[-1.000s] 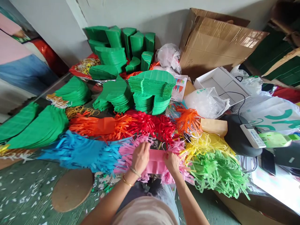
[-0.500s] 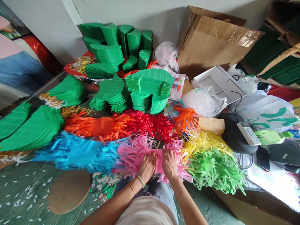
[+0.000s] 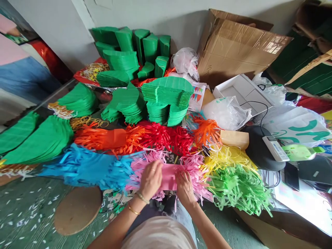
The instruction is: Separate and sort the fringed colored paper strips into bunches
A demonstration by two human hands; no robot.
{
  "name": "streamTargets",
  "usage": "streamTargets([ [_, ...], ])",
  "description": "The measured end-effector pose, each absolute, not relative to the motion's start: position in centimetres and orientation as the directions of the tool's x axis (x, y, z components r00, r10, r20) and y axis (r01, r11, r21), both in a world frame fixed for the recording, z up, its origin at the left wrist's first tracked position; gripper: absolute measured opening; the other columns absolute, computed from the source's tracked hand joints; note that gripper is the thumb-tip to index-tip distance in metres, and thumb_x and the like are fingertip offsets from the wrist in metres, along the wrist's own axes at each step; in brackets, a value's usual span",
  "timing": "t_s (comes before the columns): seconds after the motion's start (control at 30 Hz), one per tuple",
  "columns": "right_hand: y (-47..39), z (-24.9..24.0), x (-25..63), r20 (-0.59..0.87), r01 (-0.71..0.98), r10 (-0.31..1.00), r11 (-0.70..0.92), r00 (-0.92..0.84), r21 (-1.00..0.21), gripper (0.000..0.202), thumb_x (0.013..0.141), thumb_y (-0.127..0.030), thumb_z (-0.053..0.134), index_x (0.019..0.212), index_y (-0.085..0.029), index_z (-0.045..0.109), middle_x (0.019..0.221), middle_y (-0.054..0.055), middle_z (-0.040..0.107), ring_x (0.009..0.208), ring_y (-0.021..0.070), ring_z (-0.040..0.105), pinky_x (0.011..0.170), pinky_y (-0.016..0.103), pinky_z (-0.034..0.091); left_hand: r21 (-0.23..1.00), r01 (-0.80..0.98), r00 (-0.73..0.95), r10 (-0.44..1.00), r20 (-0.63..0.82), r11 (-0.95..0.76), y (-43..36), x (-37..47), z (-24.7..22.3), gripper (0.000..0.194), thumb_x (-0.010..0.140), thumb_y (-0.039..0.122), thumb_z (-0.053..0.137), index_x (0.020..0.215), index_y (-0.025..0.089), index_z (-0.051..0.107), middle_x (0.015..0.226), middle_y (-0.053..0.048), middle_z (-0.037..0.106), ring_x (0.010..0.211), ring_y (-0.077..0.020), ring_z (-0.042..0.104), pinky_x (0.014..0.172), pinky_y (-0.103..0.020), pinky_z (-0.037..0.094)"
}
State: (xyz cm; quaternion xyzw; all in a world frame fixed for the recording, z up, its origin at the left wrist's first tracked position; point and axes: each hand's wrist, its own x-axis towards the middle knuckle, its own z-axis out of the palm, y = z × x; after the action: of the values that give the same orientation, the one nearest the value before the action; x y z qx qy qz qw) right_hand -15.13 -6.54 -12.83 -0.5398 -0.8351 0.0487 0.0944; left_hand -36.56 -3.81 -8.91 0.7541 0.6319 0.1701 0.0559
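Pink fringed paper lies in front of me, with a plain band in the middle and cut strips spreading to both sides. At the band's left end, my left hand is closed over the strips, its fingers pressed together and its thumb hidden. My right hand has its bent fingertips gathered on the band near the right-hand strips. Left of the pink paper is a blue fringed stack. Red fringed paper lies behind it, and green fringed paper to the right.
Orange fringed paper and yellow strips lie nearby. Stacks of green paper pieces stand farther back. A cardboard box, white open box, plastic bags and phone occupy the right side. A round stool stands lower left.
My left hand has moved left along the pink paper and lifted slightly, baring more of the plain band. My right hand has shifted a little, its fingers now more bent.
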Motion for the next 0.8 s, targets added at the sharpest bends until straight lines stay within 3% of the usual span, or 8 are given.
streamTargets([
  [0.07,-6.5,-12.6,-15.5,0.099,0.894,0.915,0.404,-0.392,-0.195,0.053,0.076,-0.001,0.044,0.125,-0.01,0.062,0.125,0.015,0.064,0.12,0.0302,0.052,0.11,0.05,0.033,0.333,0.857,0.361,0.92,0.156,-0.392,-4.3,-33.9,-9.7,0.039,0.09,0.011,0.041,0.124,0.016,0.06,0.129,-0.015,0.061,0.12,-0.0277,0.056,0.104,-0.046,0.044],
  [0.13,-6.4,-12.3,-15.7,0.093,0.895,0.919,0.395,-0.384,-0.206,0.053,0.077,-0.002,0.044,0.126,-0.009,0.061,0.123,0.015,0.065,0.119,0.0299,0.052,0.111,0.047,0.031,0.335,0.815,0.46,0.879,0.123,-0.473,-4.8,-31.5,-11.2,0.047,0.082,0.004,0.042,0.124,0.017,0.059,0.126,-0.013,0.064,0.118,-0.0256,0.059,0.1,-0.042,0.049],
  [0.23,-6.1,-11.3,-14.8,0.094,0.914,0.939,0.343,-0.33,-0.218,0.054,0.08,-0.005,0.045,0.133,-0.007,0.055,0.126,0.017,0.063,0.121,0.0312,0.049,0.109,0.049,0.03,0.319,0.812,0.487,0.869,0.094,-0.489,-5.2,-29.9,-13.6,0.055,0.078,-0.002,0.04,0.128,0.013,0.056,0.128,-0.015,0.063,0.121,-0.0265,0.058,0.1,-0.043,0.049],
  [0.43,-6.0,-6.8,-11.7,0.209,0.982,0.977,-0.006,0.047,-0.189,0.044,0.092,-0.021,0.045,0.135,-0.013,0.05,0.135,0.02,0.053,0.13,0.0375,0.038,0.103,0.06,0.028,0.311,0.796,0.525,0.848,0.069,-0.519,-4.4,-31.0,-15.3,0.049,0.084,0.001,0.04,0.128,0.014,0.056,0.128,-0.015,0.063,0.12,-0.0278,0.058,0.1,-0.047,0.048],
  [0.5,-6.4,-6.6,-12.8,0.208,0.98,0.978,0.054,-0.013,-0.193,0.043,0.091,-0.014,0.042,0.133,-0.012,0.052,0.135,0.019,0.053,0.13,0.0351,0.038,0.105,0.056,0.029,0.314,0.791,0.532,0.843,0.071,-0.526,-4.1,-31.1,-15.5,0.048,0.085,0.001,0.04,0.127,0.016,0.056,0.129,-0.014,0.063,0.12,-0.0268,0.059,0.1,-0.047,0.048],
  [0.63,-6.7,-9.8,-16.7,0.122,0.914,0.946,0.322,-0.301,-0.246,0.056,0.081,-0.001,0.039,0.135,-0.01,0.049,0.126,0.016,0.06,0.115,0.0256,0.053,0.097,0.041,0.042,0.323,0.79,0.526,0.846,0.082,-0.522,-4.1,-30.9,-15.8,0.044,0.085,0.002,0.041,0.123,0.013,0.059,0.124,-0.016,0.066,0.117,-0.0273,0.061,0.099,-0.047,0.049],
  [0.8,-5.6,-13.3,-16.4,0.122,0.91,0.936,0.349,-0.329,-0.224,0.044,0.082,-0.001,0.044,0.12,-0.013,0.062,0.115,0.017,0.066,0.108,0.0285,0.056,0.094,0.045,0.043,0.353,0.792,0.498,0.861,0.099,-0.499,-4.1,-31.6,-15.2,0.042,0.085,0.002,0.041,0.117,0.018,0.063,0.122,-0.011,0.068,0.117,-0.0242,0.06,0.098,-0.044,0.049],
])
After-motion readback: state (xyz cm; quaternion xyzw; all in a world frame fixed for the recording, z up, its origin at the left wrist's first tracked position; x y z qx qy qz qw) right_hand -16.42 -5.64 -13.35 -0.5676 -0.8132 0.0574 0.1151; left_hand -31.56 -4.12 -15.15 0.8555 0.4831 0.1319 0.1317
